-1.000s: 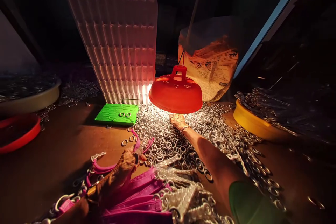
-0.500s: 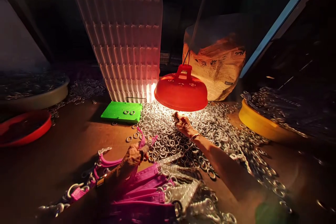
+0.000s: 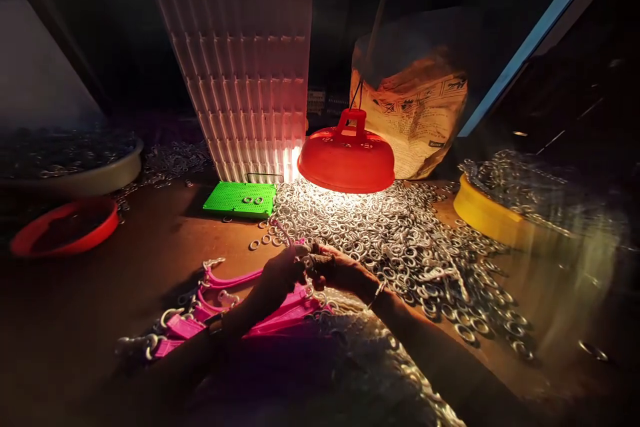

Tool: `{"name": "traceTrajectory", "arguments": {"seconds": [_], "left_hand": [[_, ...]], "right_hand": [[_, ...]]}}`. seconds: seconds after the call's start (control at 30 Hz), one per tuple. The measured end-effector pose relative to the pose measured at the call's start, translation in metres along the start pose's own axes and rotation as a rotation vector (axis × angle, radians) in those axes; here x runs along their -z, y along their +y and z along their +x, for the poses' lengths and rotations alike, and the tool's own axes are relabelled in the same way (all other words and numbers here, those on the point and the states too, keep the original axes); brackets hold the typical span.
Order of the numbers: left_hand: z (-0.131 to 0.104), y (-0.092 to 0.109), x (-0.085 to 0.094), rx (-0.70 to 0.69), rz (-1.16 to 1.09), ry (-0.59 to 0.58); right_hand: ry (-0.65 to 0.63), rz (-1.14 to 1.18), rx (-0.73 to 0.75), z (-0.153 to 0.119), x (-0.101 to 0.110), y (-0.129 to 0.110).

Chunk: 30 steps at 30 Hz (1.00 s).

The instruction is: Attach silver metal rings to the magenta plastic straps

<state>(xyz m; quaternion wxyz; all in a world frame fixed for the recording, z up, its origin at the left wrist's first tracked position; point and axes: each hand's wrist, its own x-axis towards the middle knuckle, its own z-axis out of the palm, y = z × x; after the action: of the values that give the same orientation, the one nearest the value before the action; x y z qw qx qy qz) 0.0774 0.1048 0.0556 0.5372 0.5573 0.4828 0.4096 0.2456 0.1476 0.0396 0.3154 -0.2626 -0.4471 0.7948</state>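
Note:
My left hand (image 3: 285, 273) is closed around a bright pink strap (image 3: 233, 279), whose end pokes up past the fingertips. Pressed against it from the right, my right hand (image 3: 343, 270) pinches what looks like a small metal ring at the strap's end; the fingers partly hide it. More pink straps (image 3: 285, 317) with metal rings and pale twisted chains lie below the hands, in shadow. Just beyond them spreads a large heap of loose silver rings (image 3: 360, 227), lit from above.
A red lamp shade (image 3: 347, 160) hangs low over the heap. Behind stand a ribbed panel (image 3: 245, 80) and a printed sack (image 3: 415, 113). A green perforated block (image 3: 240, 199) carries two rings. At the sides sit a red basin (image 3: 65, 240), a pale basin (image 3: 110, 173) and a yellow basin (image 3: 490, 217).
My right hand has come back from the ring heap under the lamp and now meets my left hand at the strap's end. The view has shifted slightly.

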Motion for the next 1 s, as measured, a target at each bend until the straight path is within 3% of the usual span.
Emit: {"name": "traceTrajectory", "arguments": {"seconds": [0.07,0.17,0.33,0.47,0.67,0.8,0.9,1.0], "left_hand": [[-0.002,-0.002,-0.002,0.008,-0.018,-0.023],[-0.002,-0.010,-0.004,-0.001,-0.025,-0.016],[0.006,-0.021,0.002,-0.130,-0.001,0.062],[0.009,-0.017,0.008,-0.178,0.053,0.124],[0.004,-0.014,0.000,-0.088,-0.022,0.019],[0.002,-0.030,0.000,0.014,0.048,0.068],[0.002,-0.036,0.005,0.126,0.058,0.207],[0.003,-0.031,0.013,0.183,-0.014,0.073]], "right_hand": [[-0.069,0.116,-0.075,-0.001,-0.004,0.005],[-0.056,0.216,-0.125,0.000,-0.005,0.014],[0.022,0.236,-0.036,0.002,-0.007,0.021],[0.105,0.222,-0.006,0.000,-0.014,0.017],[0.324,-0.202,0.063,-0.005,-0.024,0.020],[0.373,-0.446,0.149,-0.006,-0.023,0.025],[0.435,-0.737,0.333,-0.009,-0.023,0.027],[0.420,-1.025,0.543,-0.013,-0.028,0.025]]}}
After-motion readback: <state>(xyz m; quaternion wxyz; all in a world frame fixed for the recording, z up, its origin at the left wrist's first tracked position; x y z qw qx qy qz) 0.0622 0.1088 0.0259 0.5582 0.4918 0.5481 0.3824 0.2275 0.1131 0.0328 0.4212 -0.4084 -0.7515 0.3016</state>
